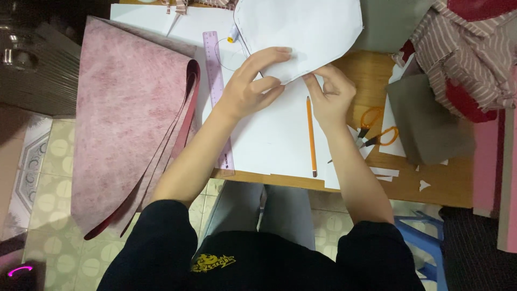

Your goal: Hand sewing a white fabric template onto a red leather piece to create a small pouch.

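My left hand [253,81] and my right hand [331,94] both pinch the near corner of a white cut-out paper piece [301,27] that rises toward the far edge of the table. Under it lies a large white sheet [274,140] on the wooden table [431,183]. An orange pencil [311,134] rests on the sheet just left of my right wrist. A pink transparent ruler [218,91] lies along the sheet's left edge, partly under my left forearm.
Folded pink and dark red material [129,118] hangs off the table's left side. Orange-handled scissors [377,129] lie right of my right hand, beside a grey card piece [425,124]. Striped fabric [463,54] is piled at the far right. Paper scraps lie near the front edge.
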